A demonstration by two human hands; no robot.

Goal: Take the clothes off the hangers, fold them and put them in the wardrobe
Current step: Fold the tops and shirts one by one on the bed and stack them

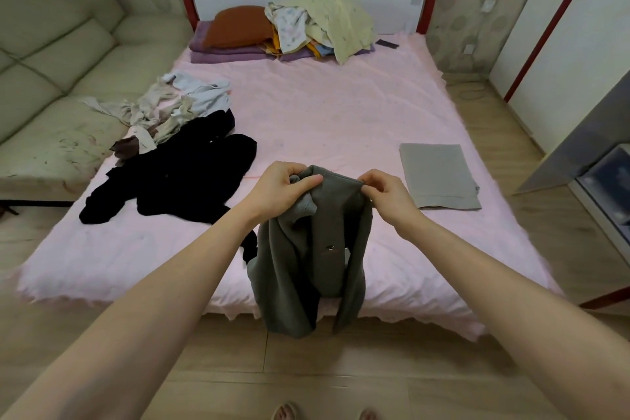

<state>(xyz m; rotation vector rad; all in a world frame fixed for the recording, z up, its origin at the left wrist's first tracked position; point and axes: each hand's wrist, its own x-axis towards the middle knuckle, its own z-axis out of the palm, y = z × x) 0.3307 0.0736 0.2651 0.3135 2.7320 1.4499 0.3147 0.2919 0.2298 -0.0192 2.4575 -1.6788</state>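
I hold a dark grey-green jacket up by its collar over the foot of the bed, and it hangs down past the mattress edge. My left hand grips the collar's left side and my right hand pinches its right side. No hanger shows inside it. A folded grey garment lies flat on the bed to the right. Black clothes sprawl on the bed's left, with a heap of light beige and pale blue clothes behind them.
The bed has a pink sheet. Pillows and a pile of yellow and patterned bedding sit at the headboard. A cream sofa runs along the left. White wardrobe doors stand at the right, above wooden floor.
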